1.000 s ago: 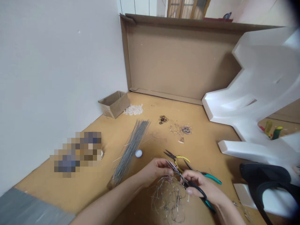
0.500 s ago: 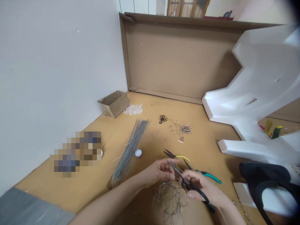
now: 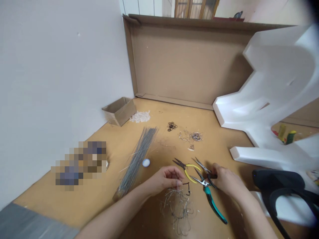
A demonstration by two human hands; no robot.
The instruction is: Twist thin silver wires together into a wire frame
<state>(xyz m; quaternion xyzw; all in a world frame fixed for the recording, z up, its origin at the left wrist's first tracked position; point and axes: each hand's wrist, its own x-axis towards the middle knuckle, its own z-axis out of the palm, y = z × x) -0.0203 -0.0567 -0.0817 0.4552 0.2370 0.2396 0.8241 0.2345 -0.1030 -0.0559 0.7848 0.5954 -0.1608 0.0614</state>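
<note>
My left hand (image 3: 167, 178) pinches a thin wire piece with a short dark part (image 3: 188, 188) dangling from it. Just below that hand is a loose tangle of bent thin wires (image 3: 178, 210); I cannot tell whether it touches the fingers. My right hand (image 3: 225, 180) has its fingers closed around the black handles of a pair of scissors (image 3: 201, 165), whose blades point away to the upper left, low over the table. Beside the scissors lie yellow-handled pliers (image 3: 184, 167) and teal-handled pliers (image 3: 209, 194).
A bundle of straight wires (image 3: 139, 156) lies left of centre, with a small white round lid (image 3: 146, 162) beside it. Farther back are a cardboard box (image 3: 119, 111), clear rings (image 3: 140, 116), black rings (image 3: 171, 126) and a small wire heap (image 3: 196, 136). White foam (image 3: 271, 96) stands right.
My right hand has moved right with the scissors, away from my left hand and down beside the pliers. The teal-handled pliers now show in full. My left hand stays nearly in place.
</note>
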